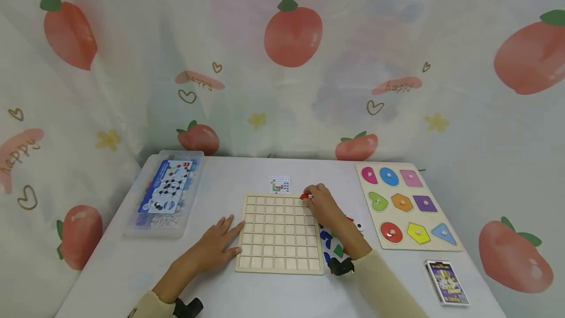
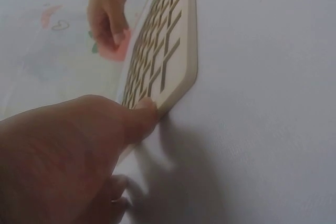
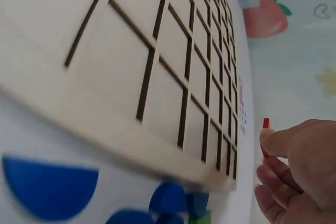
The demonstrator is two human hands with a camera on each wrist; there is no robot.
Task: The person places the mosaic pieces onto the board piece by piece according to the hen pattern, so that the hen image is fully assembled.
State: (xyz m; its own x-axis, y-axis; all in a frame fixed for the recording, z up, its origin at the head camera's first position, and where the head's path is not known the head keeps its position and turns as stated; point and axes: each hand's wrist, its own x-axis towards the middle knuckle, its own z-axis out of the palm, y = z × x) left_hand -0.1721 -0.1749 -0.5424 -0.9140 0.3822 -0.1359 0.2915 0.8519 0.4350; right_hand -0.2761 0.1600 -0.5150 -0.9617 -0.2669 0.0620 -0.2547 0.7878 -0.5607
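A square wooden grid board lies flat, its cells bare. My left hand spreads its fingers at the board's left side, thumb and index fingertip touching the edge. In the left wrist view the thumb presses on the rim. Over the board's far right corner, my right hand pinches a small red piece between thumb and fingers. The right wrist view shows this thin red piece nearly edge-on. A small card with a coloured bird picture lies just behind the board.
Blue half-round and green pieces lie scattered right of the board, partly under my right forearm. A clear plastic case stands at left. A shape puzzle board and a card box lie at right.
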